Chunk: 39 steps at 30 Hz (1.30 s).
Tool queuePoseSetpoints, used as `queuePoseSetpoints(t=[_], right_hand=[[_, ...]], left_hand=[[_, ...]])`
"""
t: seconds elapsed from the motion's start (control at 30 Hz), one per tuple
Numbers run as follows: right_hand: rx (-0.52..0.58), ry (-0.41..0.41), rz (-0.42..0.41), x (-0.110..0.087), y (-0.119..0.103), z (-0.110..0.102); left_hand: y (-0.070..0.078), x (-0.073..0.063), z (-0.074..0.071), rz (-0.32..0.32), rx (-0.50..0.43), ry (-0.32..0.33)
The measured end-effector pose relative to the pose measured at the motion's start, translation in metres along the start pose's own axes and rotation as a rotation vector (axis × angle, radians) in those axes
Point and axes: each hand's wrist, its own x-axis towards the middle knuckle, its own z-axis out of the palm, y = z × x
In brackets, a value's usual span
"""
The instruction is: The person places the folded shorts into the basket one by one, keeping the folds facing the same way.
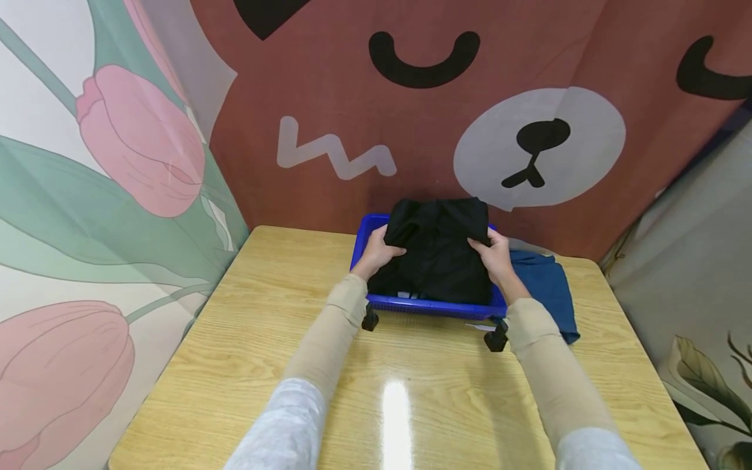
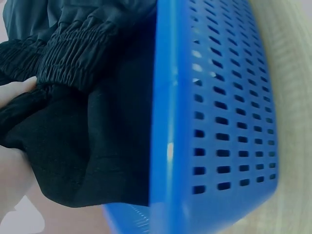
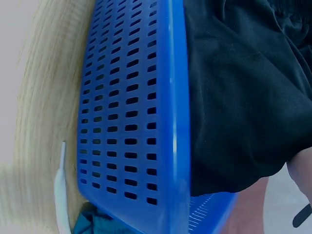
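Note:
A black garment (image 1: 437,251) with a gathered elastic band (image 2: 73,53) lies folded over the blue plastic basket (image 1: 437,307), filling most of its opening. My left hand (image 1: 378,251) grips the garment's left edge, thumb on top and fingers underneath. On the opposite edge, my right hand (image 1: 496,254) pinches the cloth the same way. In the left wrist view the left fingers (image 2: 12,170) show under the fabric near the band. Only a small part of the right hand (image 3: 303,170) shows in the right wrist view, the rest being hidden or out of frame.
A folded blue cloth (image 1: 546,294) lies on the wooden table (image 1: 282,326) to the right of the basket, close against it. A thin white object (image 3: 61,200) lies beside the basket's perforated side. Behind the table hangs a printed curtain (image 1: 329,189).

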Motion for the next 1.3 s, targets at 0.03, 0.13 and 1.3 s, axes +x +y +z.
queuePoseSetpoints(t=[0.03, 0.13, 1.3], right_hand=[[-0.021, 0.014, 0.018, 0.0, 0.001, 0.001], [-0.063, 0.039, 0.07, 0.001, 0.005, 0.001], [-0.22, -0.052, 0.143, -0.004, 0.031, 0.001]], left_hand=[[-0.002, 0.0, 0.001, 0.001, 0.008, 0.009], [-0.006, 0.0, 0.004, -0.006, 0.026, 0.018], [-0.096, 0.023, 0.004, -0.251, 0.054, 0.197]])
